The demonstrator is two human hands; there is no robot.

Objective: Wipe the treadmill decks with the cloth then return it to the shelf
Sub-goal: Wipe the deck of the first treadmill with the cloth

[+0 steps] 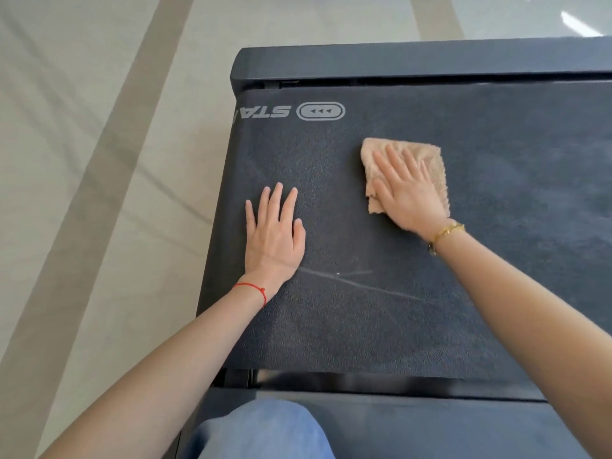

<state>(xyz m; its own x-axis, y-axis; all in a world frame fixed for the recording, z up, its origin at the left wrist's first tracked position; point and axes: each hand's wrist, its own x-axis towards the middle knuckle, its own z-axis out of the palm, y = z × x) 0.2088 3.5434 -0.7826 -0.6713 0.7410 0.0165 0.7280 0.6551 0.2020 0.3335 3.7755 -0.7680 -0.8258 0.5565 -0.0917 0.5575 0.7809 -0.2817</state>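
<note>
The folded, fluffy peach-coloured cloth (410,167) lies flat on the dark, textured treadmill deck (381,326), towards its far end and right of centre, below the grey printed logo (320,111) and the black end cover (414,62). The right hand (409,190) is spread palm-down on top of it, fingers open and pressing it to the belt rather than gripping it — a flat-palm hold, wrist ringed by a gold bracelet (447,230). The left hand (273,236) holds nothing; it rests open and flat on the bare deck near the left edge, a red string bracelet (253,289) at its wrist, apparently bracing the person's weight. The relation that matters: the cloth sits under the right hand, well apart from the left, and the deck's long axis runs from the person towards the logo. Pale scuff streaks (351,281) lie on the belt nearer the body, between the two forearms, so the right hand is best placed to draw the cloth back and leftward over them. Wiping looks under way, with much of the near deck probably left — the shelf is not in view.
</note>
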